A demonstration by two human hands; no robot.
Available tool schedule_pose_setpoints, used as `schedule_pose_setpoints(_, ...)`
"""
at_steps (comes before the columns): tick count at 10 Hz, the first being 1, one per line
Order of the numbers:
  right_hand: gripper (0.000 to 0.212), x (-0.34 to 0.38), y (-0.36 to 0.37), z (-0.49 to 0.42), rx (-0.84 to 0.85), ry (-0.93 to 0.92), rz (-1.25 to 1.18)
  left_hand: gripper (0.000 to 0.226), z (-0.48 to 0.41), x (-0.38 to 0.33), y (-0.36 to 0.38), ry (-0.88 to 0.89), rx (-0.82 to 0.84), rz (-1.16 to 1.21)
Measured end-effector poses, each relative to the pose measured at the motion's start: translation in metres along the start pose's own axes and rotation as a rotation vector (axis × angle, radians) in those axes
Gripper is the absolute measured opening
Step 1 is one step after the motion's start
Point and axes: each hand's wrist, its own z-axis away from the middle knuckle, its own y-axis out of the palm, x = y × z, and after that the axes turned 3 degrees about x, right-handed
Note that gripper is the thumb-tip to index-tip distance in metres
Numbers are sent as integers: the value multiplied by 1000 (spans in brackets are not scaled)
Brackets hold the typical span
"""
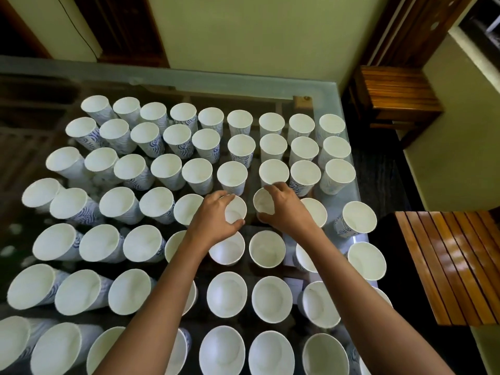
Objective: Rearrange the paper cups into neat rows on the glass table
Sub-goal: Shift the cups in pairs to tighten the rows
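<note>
Paper cups (pixel 234 211) gripped from above by left hand (pixel 213 216), right hand (pixel 285 212).

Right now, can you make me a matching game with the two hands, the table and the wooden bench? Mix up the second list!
Column one:
1. left-hand grip
2. right-hand grip
3. table
4. bench

Column two:
A. brown slats, right of the table
B. holding the right cup of the middle pair
C. under rows of white cups
D. holding the left cup of the middle pair

Pairs: 1-D, 2-B, 3-C, 4-A.
</note>
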Motion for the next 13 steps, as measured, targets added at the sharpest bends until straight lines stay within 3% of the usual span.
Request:
schedule_pose_setpoints(7,79,-1,-3,15,42,-45,-36,62,-3,3,-2,20,-24,30)
schedule_pose_setpoints(9,62,-29,-29,31,-109,42,-104,61,-6,-13,1,101,-43,38)
schedule_pose_setpoints(13,72,-51,-29,48,-26,153,-1,64,-12,-44,25,151,56,25)
